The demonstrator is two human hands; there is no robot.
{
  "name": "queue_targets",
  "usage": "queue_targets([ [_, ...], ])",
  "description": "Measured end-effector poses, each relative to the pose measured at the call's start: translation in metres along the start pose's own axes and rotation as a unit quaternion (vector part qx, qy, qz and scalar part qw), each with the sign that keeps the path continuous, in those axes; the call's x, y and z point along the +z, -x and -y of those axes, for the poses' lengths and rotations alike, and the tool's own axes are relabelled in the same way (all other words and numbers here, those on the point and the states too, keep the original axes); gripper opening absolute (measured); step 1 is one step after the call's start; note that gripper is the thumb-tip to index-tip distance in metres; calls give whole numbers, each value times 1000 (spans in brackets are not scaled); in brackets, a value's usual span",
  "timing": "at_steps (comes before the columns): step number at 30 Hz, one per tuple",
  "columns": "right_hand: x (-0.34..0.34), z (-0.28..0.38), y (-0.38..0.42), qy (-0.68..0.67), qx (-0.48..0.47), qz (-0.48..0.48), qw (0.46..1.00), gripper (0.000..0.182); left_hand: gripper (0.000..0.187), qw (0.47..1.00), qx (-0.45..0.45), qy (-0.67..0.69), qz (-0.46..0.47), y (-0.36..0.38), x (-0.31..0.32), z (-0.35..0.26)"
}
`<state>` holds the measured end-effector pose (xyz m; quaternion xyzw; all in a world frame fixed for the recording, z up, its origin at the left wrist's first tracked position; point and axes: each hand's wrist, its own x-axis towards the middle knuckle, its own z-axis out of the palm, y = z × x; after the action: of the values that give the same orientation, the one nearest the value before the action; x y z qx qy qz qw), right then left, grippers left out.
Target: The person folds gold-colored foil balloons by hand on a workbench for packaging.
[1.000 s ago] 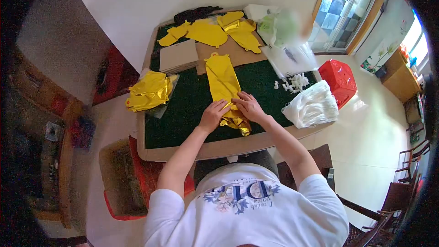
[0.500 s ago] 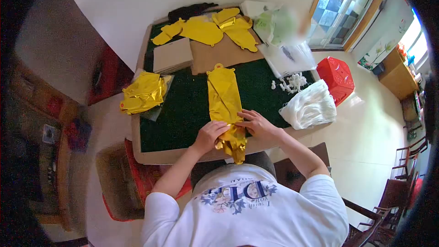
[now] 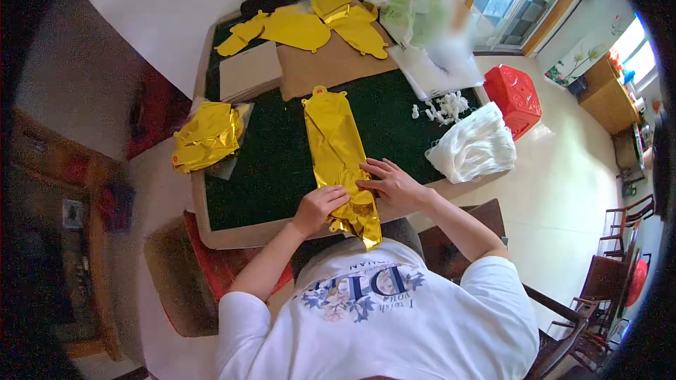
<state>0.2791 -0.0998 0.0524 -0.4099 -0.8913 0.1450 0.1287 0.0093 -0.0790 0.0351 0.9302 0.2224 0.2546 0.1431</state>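
Observation:
A flat, uninflated gold foil balloon lies lengthwise on the dark green table top. Its tabbed end points away from me, and its crumpled near end hangs past the table edge toward my lap. My left hand is closed over the left edge of the foil, fingers together; its thumb is hidden. On the opposite edge, my right hand rests with its fingers stretched out and spread, the tips touching the foil. To the left lies a bundle of folded gold foil on a clear plastic bag.
Further back are more flat gold foil balloons, a stack of grey-brown card and brown cardboard. At right sit plastic bags, small white pieces, a white strand bundle and a red stool.
The view has shifted slightly. Both hands stay at the foil's near part; my left fingers lie further over it, and the creased near end looks flatter and has turned a little right.

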Motion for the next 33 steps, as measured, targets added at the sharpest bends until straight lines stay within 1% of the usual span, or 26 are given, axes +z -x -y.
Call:
queue_targets([
  [1,-1,1,0,3,-3,-5,1000,48,29,1000,-1,2,0,0,0,-1],
  [3,-5,5,-1,-2,2,-4,1000,50,28,995,-65,66,-20,-1,-3,-4],
  [5,-5,6,-2,-6,7,-4,1000,53,29,992,-83,89,-30,-3,-6,-9],
  [7,-4,6,-4,-14,1,-27,1000,50,30,988,-100,111,-40,-3,-4,-8],
  [8,-3,6,-4,-14,0,-27,1000,50,32,973,-151,167,-42,0,2,-4],
  [9,-4,7,-5,-39,7,-42,998,43,34,953,-202,221,-45,-3,0,-4],
  [10,-4,7,-7,-64,12,-57,996,36,34,954,-201,218,-47,-6,-4,-4],
  [11,-2,7,-9,-63,9,-59,996,36,35,920,-302,251,-2,-9,-7,-5],
  [12,1,9,-11,-83,32,-80,993,34,35,872,-399,280,42,-13,-12,-6],
  [13,3,9,-12,-103,54,-100,988,31,35,873,-400,278,40,-11,-10,-4],
  [15,3,8,-14,-100,58,-112,987,28,40,914,-310,262,-17,-12,-9,-2],
  [16,2,8,-15,-97,63,-123,986,24,40,915,-309,260,-18,-15,-15,-2],
  [17,5,7,-15,-96,61,-124,986,24,43,960,-209,183,-46,-18,-22,-3],
  [18,7,7,-16,-104,70,-135,983,22,45,987,-105,102,-73,-21,-29,-4],
  [19,9,6,-17,-112,78,-146,980,20,45,987,-105,101,-74,-16,-26,3],
  [20,11,6,-17,-112,76,-146,980,20,46,989,-103,91,-54,-6,-18,14],
  [21,7,9,-19,-122,89,-157,976,17,49,991,-100,82,-34,-2,-18,16],
  [22,5,11,-20,-133,102,-169,971,15,49,991,-100,81,-34,1,-15,14],
  [24,13,5,-26,-146,105,-184,966,12,38,958,-236,138,-81,3,-10,10],
  [25,18,3,-27,-159,109,-198,961,11,38,958,-236,139,-79,2,-8,10],
  [27,23,-1,-31,-145,116,-207,960,12,30,922,-348,147,-78,-1,-1,14],
  [28,24,-3,-32,-131,121,-217,960,13,30,922,-350,148,-78,-2,2,15],
  [29,25,-3,-34,-131,122,-215,960,13,27,911,-365,158,-104,-2,5,17],
  [31,26,-3,-36,-132,154,-204,958,13,23,889,-400,171,-144,-15,-4,6],
  [32,26,-3,-37,-133,155,-202,958,13,23,888,-401,172,-143,-19,-1,7],
  [33,26,-3,-37,-137,158,-204,956,13,21,874,-406,201,-177,-22,3,7],
])
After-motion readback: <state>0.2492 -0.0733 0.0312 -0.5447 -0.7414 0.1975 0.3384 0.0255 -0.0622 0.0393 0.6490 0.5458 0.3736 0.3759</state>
